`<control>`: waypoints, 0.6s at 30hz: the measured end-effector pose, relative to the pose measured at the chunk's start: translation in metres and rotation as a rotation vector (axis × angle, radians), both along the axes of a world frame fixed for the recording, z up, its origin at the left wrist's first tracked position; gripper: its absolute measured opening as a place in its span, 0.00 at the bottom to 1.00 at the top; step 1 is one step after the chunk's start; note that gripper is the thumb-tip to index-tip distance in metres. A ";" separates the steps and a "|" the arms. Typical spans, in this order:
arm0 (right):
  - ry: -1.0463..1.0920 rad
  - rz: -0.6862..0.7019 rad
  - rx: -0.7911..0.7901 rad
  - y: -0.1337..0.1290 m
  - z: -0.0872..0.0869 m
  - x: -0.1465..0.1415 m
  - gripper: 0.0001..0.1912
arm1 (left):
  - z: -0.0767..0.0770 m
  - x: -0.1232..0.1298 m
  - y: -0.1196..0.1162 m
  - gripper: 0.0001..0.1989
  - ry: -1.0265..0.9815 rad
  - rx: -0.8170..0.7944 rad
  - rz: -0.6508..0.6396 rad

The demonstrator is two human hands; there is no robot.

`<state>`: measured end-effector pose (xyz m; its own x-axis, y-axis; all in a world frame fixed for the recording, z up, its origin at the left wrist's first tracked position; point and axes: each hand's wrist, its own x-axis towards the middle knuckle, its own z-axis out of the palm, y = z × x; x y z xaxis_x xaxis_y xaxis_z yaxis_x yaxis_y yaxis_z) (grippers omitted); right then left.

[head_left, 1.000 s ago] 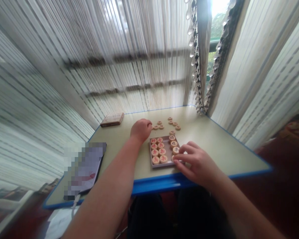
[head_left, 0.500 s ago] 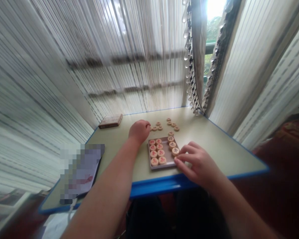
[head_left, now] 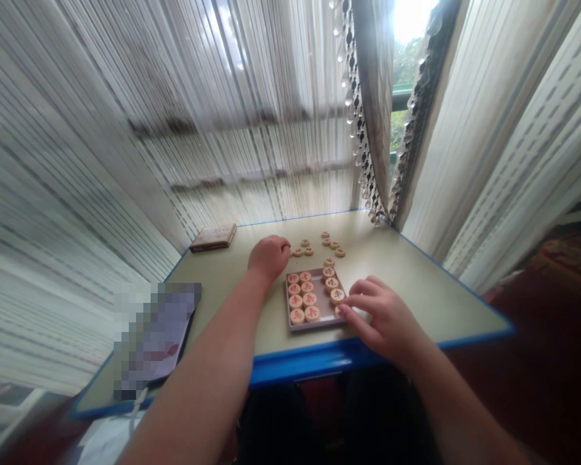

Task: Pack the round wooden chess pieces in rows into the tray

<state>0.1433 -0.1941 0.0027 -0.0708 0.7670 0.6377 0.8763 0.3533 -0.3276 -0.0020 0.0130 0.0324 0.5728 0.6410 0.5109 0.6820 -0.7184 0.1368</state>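
Our right hand [head_left: 382, 316] is down at the tray's near right corner, thumb and index a narrow gap apart, thumb tip right on a half-hidden piece [head_left: 339, 311]; can't tell if it's actually gripped. Our left hand [head_left: 268, 255] is farther out and to the left, fingers curled in narrow, with just the edge of a piece [head_left: 289, 253] peeking out at the fingertips, so no telling whether we've got hold of that one either.

Biggest stuff first: striped curtains [head_left: 174, 97] hang beyond both hands, and the pale bench [head_left: 392, 271] with the blue edge is underneath them. Out to the left of our left forearm lies a tablet-looking slab [head_left: 169, 349], partly pixelated, with a pale cable [head_left: 138, 410] at its near end. Farther left and a bit beyond the left hand sits a flat case [head_left: 213, 237].

Our shallow tray [head_left: 326, 313] is between the hands, just left of the right one. It's got two columns of red-marked pieces [head_left: 310, 299] on the side away from the right hand, plus a dark-marked column [head_left: 332, 283] running away from its fingertips. Smallest last: loose pieces [head_left: 308, 251] are scattered right of the left hand, beyond the tray, one near its far right corner.
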 end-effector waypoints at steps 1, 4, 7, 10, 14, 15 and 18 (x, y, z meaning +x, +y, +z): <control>-0.003 0.004 -0.013 0.000 0.000 0.000 0.11 | 0.002 0.001 -0.003 0.13 -0.010 -0.010 -0.042; -0.018 0.009 -0.043 0.001 0.001 -0.002 0.10 | 0.008 0.005 -0.016 0.11 -0.048 -0.048 -0.207; -0.017 0.003 -0.034 0.002 0.002 -0.003 0.09 | 0.014 0.009 -0.029 0.11 -0.058 -0.075 -0.315; 0.015 0.001 -0.008 0.001 0.001 -0.003 0.08 | 0.016 0.011 -0.037 0.15 -0.010 -0.095 -0.380; 0.088 -0.058 0.089 0.001 -0.002 0.000 0.08 | 0.014 0.011 -0.043 0.17 0.080 -0.117 -0.417; 0.101 -0.085 0.116 0.001 -0.002 0.001 0.07 | 0.014 0.011 -0.044 0.17 0.101 -0.125 -0.419; 0.123 -0.144 0.151 0.001 -0.003 0.002 0.07 | 0.014 0.011 -0.048 0.18 0.147 -0.150 -0.408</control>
<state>0.1455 -0.1934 -0.0004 0.1172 0.6586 0.7433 0.8780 0.2811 -0.3875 0.0087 -0.0349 0.0462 0.8531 0.4089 0.3242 0.3678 -0.9119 0.1824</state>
